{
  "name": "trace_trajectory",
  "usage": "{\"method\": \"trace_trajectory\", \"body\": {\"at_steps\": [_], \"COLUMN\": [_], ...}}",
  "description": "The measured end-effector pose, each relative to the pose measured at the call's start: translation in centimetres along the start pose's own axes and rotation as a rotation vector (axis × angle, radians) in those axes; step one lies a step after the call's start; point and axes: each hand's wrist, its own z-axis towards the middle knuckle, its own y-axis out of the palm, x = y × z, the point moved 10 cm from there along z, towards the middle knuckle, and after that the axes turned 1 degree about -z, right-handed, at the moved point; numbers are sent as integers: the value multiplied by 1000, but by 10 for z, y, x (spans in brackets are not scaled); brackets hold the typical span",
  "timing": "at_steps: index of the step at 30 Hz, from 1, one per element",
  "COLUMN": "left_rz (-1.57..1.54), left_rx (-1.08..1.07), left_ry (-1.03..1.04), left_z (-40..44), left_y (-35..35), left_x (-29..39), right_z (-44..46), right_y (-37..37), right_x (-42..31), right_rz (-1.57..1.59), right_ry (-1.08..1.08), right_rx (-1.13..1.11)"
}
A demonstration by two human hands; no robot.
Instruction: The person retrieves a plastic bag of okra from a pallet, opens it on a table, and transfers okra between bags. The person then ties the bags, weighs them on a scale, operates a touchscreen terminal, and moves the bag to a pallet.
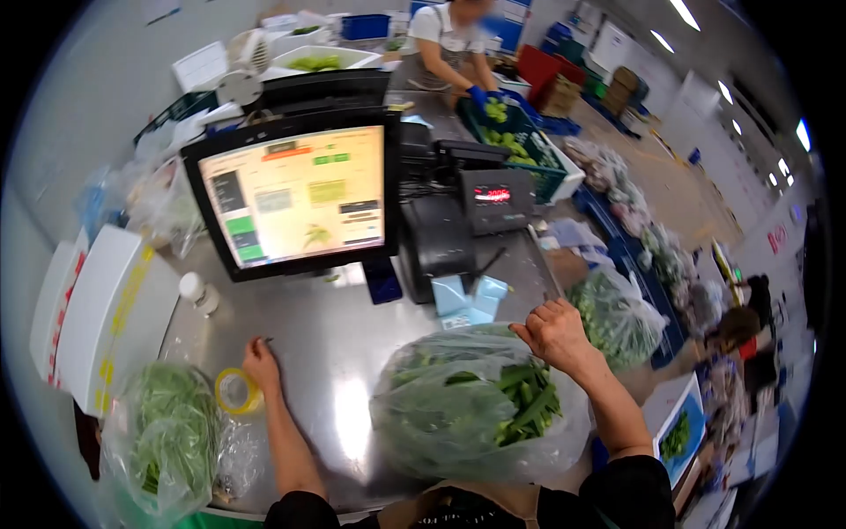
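A clear plastic bag [423,414] of long green leafy vegetables [533,401] lies on the steel table, its mouth gaping on the right side. My right hand [557,335] is closed at the upper rim of this bag, fingers curled in; the plastic seems pinched there. Over on the left, my left hand [259,364] is closed beside a roll of yellow tape [236,391]. A small dark tip shows at its fingers, too small to name. Another bag of greens [172,432] sits left of the tape.
A touchscreen monitor [300,194], a scale display [498,196] and blue paper slips [467,301] occupy the table's far side. White foam boxes [119,317] and a white bottle [198,294] stand left. Bagged greens [612,317] lie right. Across, a person in blue gloves handles a green crate [551,176].
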Motion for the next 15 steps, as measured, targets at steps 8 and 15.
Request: {"method": "trace_trajectory", "body": {"at_steps": [8,15], "left_rz": [-508,-447], "left_rx": [-197,-801], "left_ry": [-445,-296], "left_z": [-2,-74], "left_y": [30,125], "left_x": [-23,153], "right_z": [-126,-172], "right_y": [-4,19], "right_x": [57,74], "right_rz": [100,240], "right_ry": [247,320], "right_rx": [-74,-67]}}
